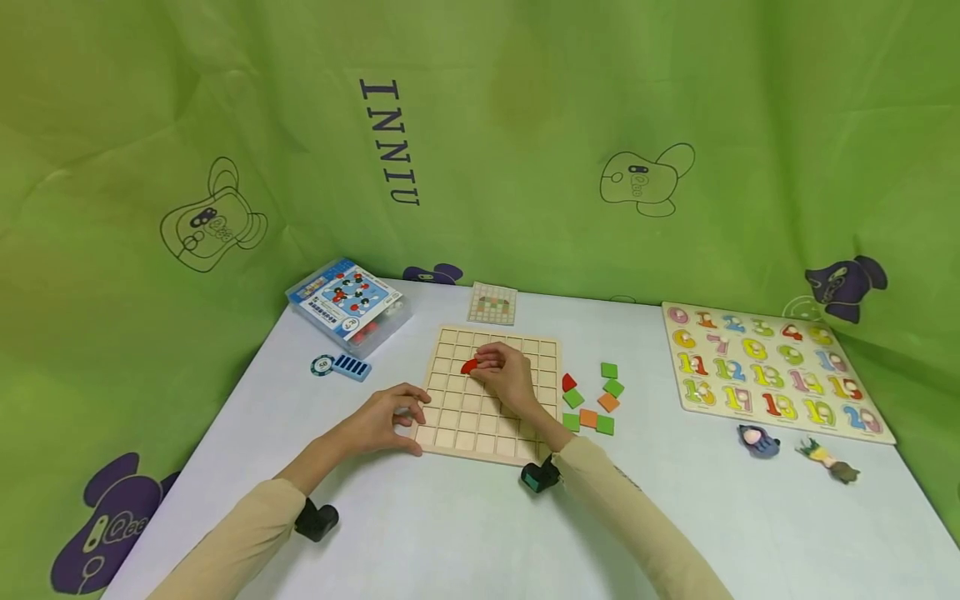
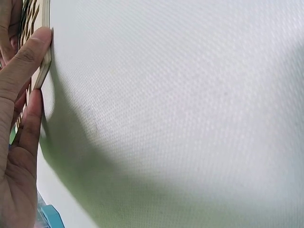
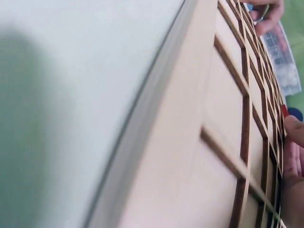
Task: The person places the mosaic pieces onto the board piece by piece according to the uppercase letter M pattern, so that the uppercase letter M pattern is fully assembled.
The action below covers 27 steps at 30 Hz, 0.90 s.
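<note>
A square wooden grid board [image 1: 486, 419] lies flat in front of me. My right hand [image 1: 507, 379] reaches over its upper middle and pinches a red tile [image 1: 468, 366] with a rounded side; in the right wrist view the red tile [image 3: 284, 110] stands thin at the thumb tip, low over the cells. At the board's near left corner, my left hand [image 1: 384, 419] holds the rim. The left wrist view shows that thumb [image 2: 40, 39] on one edge and a finger on the other side of the corner. The grid cells that show carry no tiles.
Right of the board lie several green tiles [image 1: 609, 369], orange tiles [image 1: 588, 417] and a red tile [image 1: 568, 382]. Behind it is a pattern card [image 1: 492, 304]. A plastic box [image 1: 352, 304], round chip [image 1: 322, 365], blue piece [image 1: 351, 367], number puzzle [image 1: 772, 367] and small figures [image 1: 759, 441] surround it.
</note>
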Available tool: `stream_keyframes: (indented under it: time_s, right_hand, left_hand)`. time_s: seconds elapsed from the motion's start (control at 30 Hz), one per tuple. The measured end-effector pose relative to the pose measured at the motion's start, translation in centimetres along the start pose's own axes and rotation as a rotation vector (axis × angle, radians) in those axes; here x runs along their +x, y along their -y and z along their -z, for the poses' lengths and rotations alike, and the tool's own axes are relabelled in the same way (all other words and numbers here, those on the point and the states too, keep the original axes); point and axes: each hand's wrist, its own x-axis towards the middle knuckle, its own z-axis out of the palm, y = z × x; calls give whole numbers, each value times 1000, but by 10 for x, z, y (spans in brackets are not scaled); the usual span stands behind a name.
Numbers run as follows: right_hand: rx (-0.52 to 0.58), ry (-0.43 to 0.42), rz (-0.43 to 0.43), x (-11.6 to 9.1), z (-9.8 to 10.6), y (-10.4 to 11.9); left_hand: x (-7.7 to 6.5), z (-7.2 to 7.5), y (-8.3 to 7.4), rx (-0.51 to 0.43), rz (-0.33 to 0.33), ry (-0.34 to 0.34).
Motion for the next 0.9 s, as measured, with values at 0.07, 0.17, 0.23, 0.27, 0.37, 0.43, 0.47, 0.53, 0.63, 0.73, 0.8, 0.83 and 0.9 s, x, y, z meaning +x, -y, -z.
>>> stream_keyframes:
  time_s: [0.07,0.17,0.23,0.27,0.37,0.43,0.47,0.53,0.63,0.73,0.8,0.83,0.9]
  right_hand:
    - [5,4,-8,1,-1,1]
    - [19,0,-22,1,-1,2]
    - [23,1,-32,1,-1,3]
    - [24,3,-33,1,-1,3]
    - [26,9,-40,5,-2,-7]
    - [22,-3,-29,8,-4,-16]
    - [17,-9,-24,10,-6,-21]
    - [2,-22,-17,13,-9,-31]
    - [-25,-18,-14,15,-12,-31]
    - [-49,0,-30,16,-14,-30]
    - [-68,6,-45,17,-14,-28]
    - [-80,9,-48,18,-14,-28]
    - [-106,13,-57,19,-13,-27]
  left_hand:
    - [0,0,0,1,0,3]
    - [0,1,0,1,-5,2]
    - [0,1,0,4,-11,0]
    - [0,1,0,5,-12,-1]
    - [1,1,1,6,-2,-3]
    - [1,2,0,4,4,-1]
    - [1,2,0,1,13,0]
    - [1,2,-1,0,22,3]
    - [2,2,-1,-2,27,6]
    - [2,2,1,0,29,6]
    - [2,1,1,1,27,4]
    - [2,1,1,1,27,3]
    - [2,1,0,1,28,2]
